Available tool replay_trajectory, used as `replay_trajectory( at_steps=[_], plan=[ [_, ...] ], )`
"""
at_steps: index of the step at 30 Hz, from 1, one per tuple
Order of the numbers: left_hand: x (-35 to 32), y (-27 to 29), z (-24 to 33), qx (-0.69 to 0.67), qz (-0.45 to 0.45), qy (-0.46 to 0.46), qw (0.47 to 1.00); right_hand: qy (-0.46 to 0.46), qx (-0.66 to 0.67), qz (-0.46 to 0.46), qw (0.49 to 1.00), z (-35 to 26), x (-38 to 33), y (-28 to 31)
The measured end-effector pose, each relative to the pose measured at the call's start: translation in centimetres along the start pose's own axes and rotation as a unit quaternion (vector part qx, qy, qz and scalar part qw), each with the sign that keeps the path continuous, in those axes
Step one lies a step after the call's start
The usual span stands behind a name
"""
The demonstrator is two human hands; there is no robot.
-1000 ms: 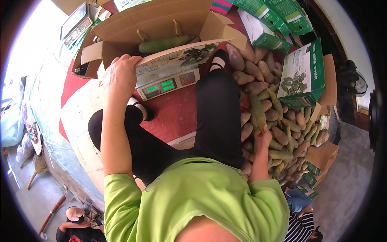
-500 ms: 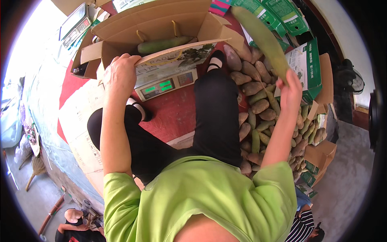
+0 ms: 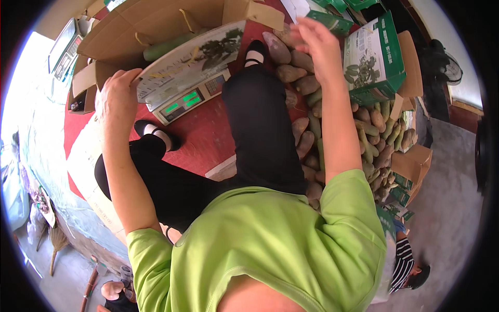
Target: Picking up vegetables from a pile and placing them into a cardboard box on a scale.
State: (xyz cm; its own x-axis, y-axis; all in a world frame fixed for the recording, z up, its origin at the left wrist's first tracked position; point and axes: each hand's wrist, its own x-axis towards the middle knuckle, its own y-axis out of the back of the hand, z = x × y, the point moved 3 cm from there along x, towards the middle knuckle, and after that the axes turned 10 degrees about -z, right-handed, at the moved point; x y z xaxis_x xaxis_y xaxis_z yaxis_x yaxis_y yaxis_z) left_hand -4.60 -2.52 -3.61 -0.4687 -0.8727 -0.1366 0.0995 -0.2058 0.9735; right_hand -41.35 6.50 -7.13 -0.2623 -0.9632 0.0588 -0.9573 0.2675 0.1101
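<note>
Red floor covering (image 3: 208, 151) spreads beneath a seated person in black trousers (image 3: 265, 125) and a lime-green T-shirt (image 3: 275, 229). The two hands are well apart. The left hand (image 3: 118, 93) is clamped on the near wall of an open cardboard box (image 3: 192, 65), fingers hooked over its edge. The right hand (image 3: 314, 41) is raised to the right of the box, slightly blurred, fingers parted and loosely bent. Inside the box lies a long green vegetable (image 3: 169, 48), smooth and rounded, dull green, its lower side hidden by the near wall. Yellowish cord handles (image 3: 186, 21) hang from the far wall; the near one has a dark leafy picture on pale card. Just below the box, a pale scale (image 3: 189, 101) shows lit green displays. To the right, brownish and green vegetables (image 3: 304, 143) lie heaped near a green-and-white carton (image 3: 370, 57). Farther right stands a dark fan (image 3: 448, 66).
</note>
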Motion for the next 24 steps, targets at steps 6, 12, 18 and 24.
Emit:
replay_trajectory(
  at_steps=[6, 12, 18, 24],
  plan=[
    [-0.2, 0.0, 0.2, 0.008, -0.007, 0.022, 1.000, -0.309, -0.045, 0.105, 0.944, 11.9, -11.4, 7.4],
    [0.0, -0.2, -0.1, -0.005, -0.017, 0.038, 0.999, -0.473, -0.088, 0.019, 0.876, 25.8, -25.0, 7.2],
    [0.3, 0.0, 0.5, -0.015, -0.016, 0.026, 0.999, -0.575, -0.045, -0.009, 0.817, 29.7, -32.2, 4.9],
    [0.0, -0.2, 0.1, -0.009, -0.006, 0.022, 1.000, -0.675, -0.033, 0.074, 0.733, 27.3, -33.4, 3.0]
  ],
)
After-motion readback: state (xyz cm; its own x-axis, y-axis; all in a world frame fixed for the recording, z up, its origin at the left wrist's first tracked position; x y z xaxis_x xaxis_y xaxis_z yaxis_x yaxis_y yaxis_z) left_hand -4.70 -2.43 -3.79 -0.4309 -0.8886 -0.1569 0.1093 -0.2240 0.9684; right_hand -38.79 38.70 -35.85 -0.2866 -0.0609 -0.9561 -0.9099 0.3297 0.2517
